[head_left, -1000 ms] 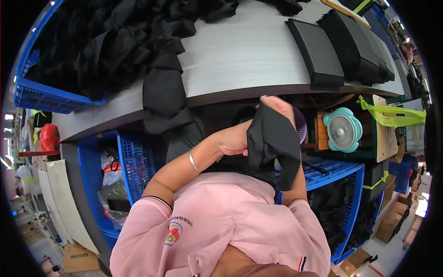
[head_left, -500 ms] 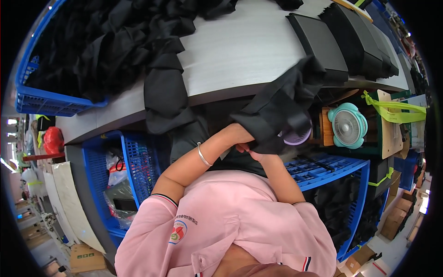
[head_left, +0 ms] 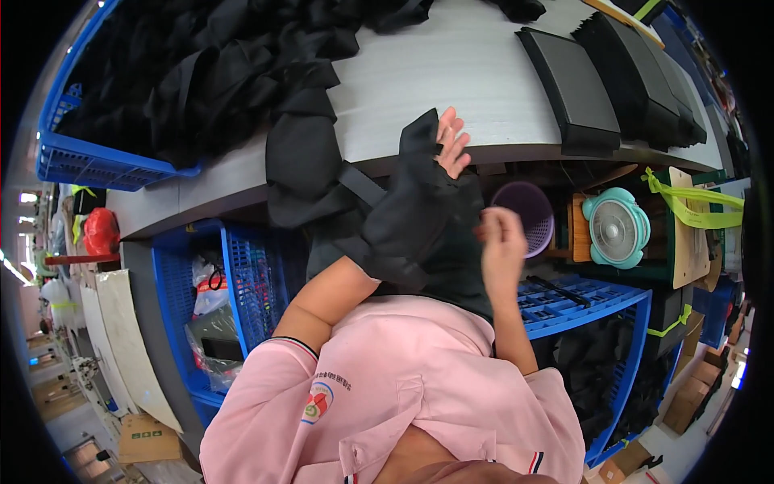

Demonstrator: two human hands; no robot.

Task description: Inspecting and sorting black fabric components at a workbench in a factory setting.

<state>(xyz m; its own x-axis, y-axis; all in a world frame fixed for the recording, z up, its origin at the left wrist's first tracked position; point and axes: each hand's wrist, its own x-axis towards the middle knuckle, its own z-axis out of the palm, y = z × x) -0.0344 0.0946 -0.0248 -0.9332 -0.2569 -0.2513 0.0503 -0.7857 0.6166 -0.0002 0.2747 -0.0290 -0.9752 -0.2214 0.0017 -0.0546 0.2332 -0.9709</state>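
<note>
My left forearm passes through a piece of black fabric (head_left: 407,222), which wraps round it like a sleeve. Past the fabric's far end my left hand (head_left: 453,145) shows, open, with its fingers spread near the table's front edge. My right hand (head_left: 505,238) is apart from the fabric, just right of it. Its fingers are loosely bent and a little blurred, and nothing shows in them. Another black fabric piece (head_left: 302,165) hangs over the table edge to the left, beside a large heap of black fabric (head_left: 210,89).
A blue crate (head_left: 113,165) stands at the far left under the heap. Flat black stacks (head_left: 572,97) lie on the white table (head_left: 451,64) at right. Below it are a purple basket (head_left: 538,206), a teal fan (head_left: 616,227) and blue crates (head_left: 580,302) (head_left: 242,282).
The fabric has swung left and now covers my left forearm, with the fingers out past its end. My right hand has come away to the right, and the purple basket is now uncovered.
</note>
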